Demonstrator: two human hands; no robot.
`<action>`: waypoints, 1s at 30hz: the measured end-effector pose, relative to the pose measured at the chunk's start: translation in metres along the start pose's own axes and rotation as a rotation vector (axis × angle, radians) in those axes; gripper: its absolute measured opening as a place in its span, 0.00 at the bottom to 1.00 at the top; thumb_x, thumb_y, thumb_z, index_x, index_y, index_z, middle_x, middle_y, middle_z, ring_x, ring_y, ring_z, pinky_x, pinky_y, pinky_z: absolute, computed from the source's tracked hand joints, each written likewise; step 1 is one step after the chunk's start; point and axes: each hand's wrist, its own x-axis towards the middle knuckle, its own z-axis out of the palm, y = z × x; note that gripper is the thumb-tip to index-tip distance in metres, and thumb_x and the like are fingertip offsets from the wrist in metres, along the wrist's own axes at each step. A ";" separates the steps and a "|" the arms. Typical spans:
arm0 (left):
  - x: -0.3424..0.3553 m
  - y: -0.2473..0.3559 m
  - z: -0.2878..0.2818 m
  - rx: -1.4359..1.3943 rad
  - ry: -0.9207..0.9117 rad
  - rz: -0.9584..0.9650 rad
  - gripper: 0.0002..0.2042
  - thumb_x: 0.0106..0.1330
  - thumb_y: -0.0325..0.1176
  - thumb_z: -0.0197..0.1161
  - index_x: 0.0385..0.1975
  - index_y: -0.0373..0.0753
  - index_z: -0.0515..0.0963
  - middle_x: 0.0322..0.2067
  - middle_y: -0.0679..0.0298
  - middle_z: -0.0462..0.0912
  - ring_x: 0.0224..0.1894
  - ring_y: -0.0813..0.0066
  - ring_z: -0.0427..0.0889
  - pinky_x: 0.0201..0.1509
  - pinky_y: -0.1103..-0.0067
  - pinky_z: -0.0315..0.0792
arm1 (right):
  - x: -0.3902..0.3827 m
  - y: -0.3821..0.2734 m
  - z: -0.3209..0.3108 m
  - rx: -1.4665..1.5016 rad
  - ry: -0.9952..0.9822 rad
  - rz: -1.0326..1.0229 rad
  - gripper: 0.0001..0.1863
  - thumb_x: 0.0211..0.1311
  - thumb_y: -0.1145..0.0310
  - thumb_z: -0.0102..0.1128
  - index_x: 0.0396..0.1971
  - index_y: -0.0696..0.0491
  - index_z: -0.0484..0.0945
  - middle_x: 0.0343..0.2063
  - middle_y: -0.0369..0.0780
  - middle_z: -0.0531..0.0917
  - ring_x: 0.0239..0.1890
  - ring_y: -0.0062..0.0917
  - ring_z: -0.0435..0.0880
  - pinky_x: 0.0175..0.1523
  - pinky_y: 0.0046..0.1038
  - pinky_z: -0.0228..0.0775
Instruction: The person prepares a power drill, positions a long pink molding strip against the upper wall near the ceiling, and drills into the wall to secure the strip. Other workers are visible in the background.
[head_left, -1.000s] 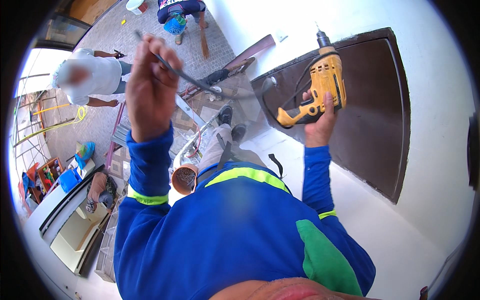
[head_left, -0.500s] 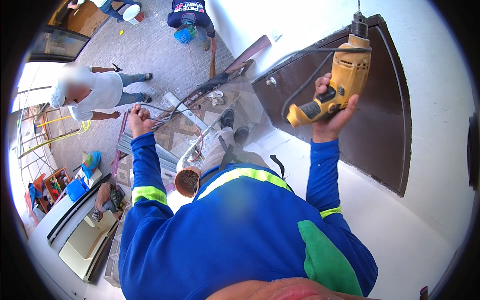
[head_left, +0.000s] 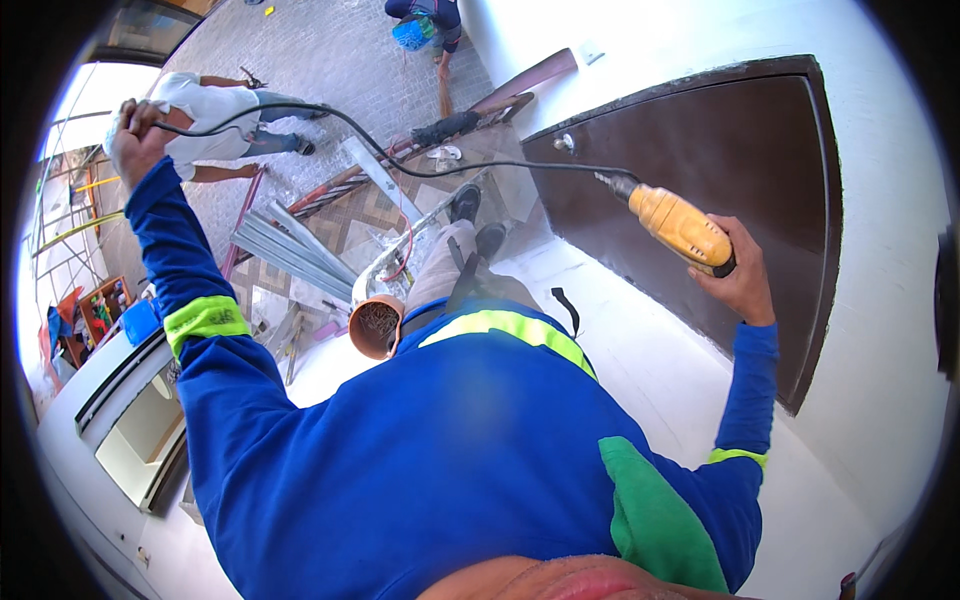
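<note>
My right hand [head_left: 741,272] grips a yellow power drill [head_left: 681,227] in front of a dark brown door panel [head_left: 740,170] set in a white wall. The drill's black cable [head_left: 400,163] runs in a long arc from its rear to my left hand [head_left: 136,135], which is raised far to the left and closed around the cable. Both arms wear blue sleeves with yellow reflective bands. My legs and dark shoes [head_left: 478,215] show far below, standing on a white ledge.
A brown pouch [head_left: 374,326] hangs at my waist. Far below, metal rails [head_left: 290,250] and planks lie on paved ground. A person in a white shirt [head_left: 215,110] bends over there, and another in blue [head_left: 425,20] crouches further off. A window [head_left: 135,440] is lower left.
My left hand swung out and up to the left, pulling the cable into a long arc. My right hand lowered and turned the drill so its rear points left.
</note>
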 end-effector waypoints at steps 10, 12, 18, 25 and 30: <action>-0.047 0.017 -0.029 0.060 -0.223 0.028 0.08 0.80 0.29 0.46 0.45 0.33 0.72 0.30 0.63 0.74 0.19 0.82 0.60 0.24 0.83 0.56 | -0.065 0.068 0.022 1.013 -0.090 0.246 0.51 0.36 0.45 0.84 0.58 0.59 0.70 0.46 0.41 0.80 0.47 0.28 0.82 0.54 0.30 0.76; -0.070 0.022 -0.030 0.150 -0.220 0.022 0.08 0.80 0.30 0.46 0.45 0.34 0.72 0.31 0.64 0.76 0.20 0.83 0.61 0.24 0.84 0.56 | -0.081 0.071 0.028 1.193 0.040 0.261 0.55 0.35 0.36 0.82 0.57 0.60 0.69 0.42 0.42 0.79 0.38 0.26 0.82 0.44 0.26 0.78; -0.176 0.026 0.009 0.202 -0.436 0.019 0.12 0.80 0.33 0.50 0.53 0.34 0.75 0.32 0.66 0.77 0.21 0.85 0.61 0.27 0.84 0.57 | -0.042 0.040 0.069 1.762 -0.084 0.070 0.51 0.44 0.46 0.84 0.56 0.64 0.63 0.44 0.45 0.71 0.38 0.25 0.79 0.36 0.20 0.82; -0.300 -0.007 0.068 0.124 -0.531 -0.076 0.14 0.80 0.36 0.52 0.57 0.37 0.73 0.33 0.66 0.77 0.25 0.85 0.71 0.24 0.90 0.62 | 0.058 -0.028 0.178 2.433 -0.432 -0.261 0.53 0.51 0.59 0.82 0.69 0.61 0.55 0.67 0.61 0.56 0.67 0.47 0.69 0.49 0.36 0.87; -0.366 -0.051 0.095 0.120 -0.853 -0.361 0.12 0.78 0.35 0.53 0.55 0.37 0.74 0.35 0.65 0.80 0.29 0.82 0.78 0.25 0.85 0.70 | 0.078 -0.087 0.215 2.412 -0.539 -0.093 0.51 0.49 0.44 0.79 0.67 0.57 0.66 0.73 0.68 0.38 0.74 0.52 0.59 0.49 0.32 0.86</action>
